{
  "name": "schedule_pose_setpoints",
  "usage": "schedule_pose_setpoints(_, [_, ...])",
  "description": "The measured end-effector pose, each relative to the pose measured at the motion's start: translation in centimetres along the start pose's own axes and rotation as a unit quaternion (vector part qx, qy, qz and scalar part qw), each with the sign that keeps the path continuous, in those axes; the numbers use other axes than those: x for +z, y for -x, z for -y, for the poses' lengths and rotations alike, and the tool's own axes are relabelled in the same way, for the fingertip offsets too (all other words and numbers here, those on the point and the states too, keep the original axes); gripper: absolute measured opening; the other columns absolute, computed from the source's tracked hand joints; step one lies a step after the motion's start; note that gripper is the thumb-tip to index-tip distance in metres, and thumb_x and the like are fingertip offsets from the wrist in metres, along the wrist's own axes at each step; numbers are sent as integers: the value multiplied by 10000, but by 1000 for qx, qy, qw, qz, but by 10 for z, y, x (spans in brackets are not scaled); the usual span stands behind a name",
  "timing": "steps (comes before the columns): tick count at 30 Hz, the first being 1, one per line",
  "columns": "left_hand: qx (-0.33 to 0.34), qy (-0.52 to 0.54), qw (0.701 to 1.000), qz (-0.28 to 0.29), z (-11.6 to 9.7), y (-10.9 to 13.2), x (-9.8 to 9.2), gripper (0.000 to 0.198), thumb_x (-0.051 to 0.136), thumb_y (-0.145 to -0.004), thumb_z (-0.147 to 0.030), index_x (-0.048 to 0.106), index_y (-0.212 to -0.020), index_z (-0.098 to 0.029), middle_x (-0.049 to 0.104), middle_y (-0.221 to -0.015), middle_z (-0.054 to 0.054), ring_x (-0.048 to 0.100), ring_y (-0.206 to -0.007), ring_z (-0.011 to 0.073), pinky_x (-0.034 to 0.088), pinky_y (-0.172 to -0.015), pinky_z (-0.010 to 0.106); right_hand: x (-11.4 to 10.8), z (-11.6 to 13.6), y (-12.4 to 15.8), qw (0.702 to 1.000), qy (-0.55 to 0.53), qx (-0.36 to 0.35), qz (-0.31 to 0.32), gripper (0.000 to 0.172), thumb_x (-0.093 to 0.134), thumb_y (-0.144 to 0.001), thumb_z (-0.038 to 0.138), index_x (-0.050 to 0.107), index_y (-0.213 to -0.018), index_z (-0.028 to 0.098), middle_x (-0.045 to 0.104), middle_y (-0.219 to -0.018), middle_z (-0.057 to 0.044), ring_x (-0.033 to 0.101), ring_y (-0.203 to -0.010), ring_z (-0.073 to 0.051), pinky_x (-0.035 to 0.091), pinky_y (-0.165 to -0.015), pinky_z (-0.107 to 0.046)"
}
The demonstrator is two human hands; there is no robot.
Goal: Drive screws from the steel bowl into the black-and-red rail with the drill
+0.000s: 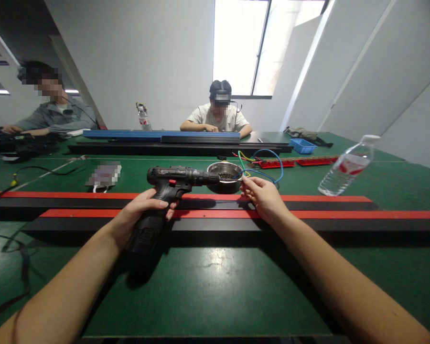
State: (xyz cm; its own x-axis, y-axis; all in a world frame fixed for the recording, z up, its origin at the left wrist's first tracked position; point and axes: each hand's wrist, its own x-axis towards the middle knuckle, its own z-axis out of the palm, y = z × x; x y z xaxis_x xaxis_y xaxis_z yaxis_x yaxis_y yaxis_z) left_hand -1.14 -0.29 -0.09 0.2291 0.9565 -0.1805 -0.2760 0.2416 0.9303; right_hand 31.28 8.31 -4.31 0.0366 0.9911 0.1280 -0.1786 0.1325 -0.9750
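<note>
My left hand (143,205) is wrapped around the grip of a black cordless drill (172,179). The drill lies level in the air with its chuck toward the right. A thin bit (231,179) runs from the chuck to the fingertips of my right hand (260,191), which are pinched together at its end. Whether a small piece sits between those fingers is hidden. Just behind the bit stands a metal bowl (212,168) with many small dark screws (226,176) in it. Green, yellow and blue wires (281,167) loop beside the bowl.
Two long black bars with red tops (93,213) lie across the green table (215,296). A water bottle (347,167) stands tilted-looking at right, near red strips (315,161) and a blue bin (302,145). Two people sit beyond, behind blue and black bars (129,135).
</note>
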Motion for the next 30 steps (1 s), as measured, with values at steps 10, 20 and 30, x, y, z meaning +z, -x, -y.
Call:
schedule_pose_setpoints(10, [0, -4, 1000, 16, 1, -1, -2, 420, 852, -737, -188, 641, -1094, -118, 681, -911, 69, 660, -717, 156, 572, -614, 236, 1, 2, 0, 1000, -14, 8, -3, 563, 978, -574, 651, 682, -670, 182, 669, -666, -24, 605, -589, -111, 501, -524, -211])
schedule_pose_setpoints(20, [4, -8, 1000, 13, 0, 0, -1, 392, 834, -773, -182, 631, -1102, -118, 685, -948, 74, 662, -741, 153, 567, -654, 237, 2, 5, 2, 1000, -17, 16, 3, 579, 975, -564, 665, 681, -670, 179, 669, -668, -27, 593, -581, -108, 457, -497, -210])
schedule_pose_setpoints(30, [1, -8, 1000, 3, 2, -3, -4, 394, 843, -751, -183, 649, -1091, -136, 701, -943, 70, 671, -718, 154, 580, -648, 246, 2, 5, 2, 1000, 0, 21, 8, 584, 953, -591, 685, 685, -684, 174, 668, -668, -29, 584, -569, -103, 442, -500, -211])
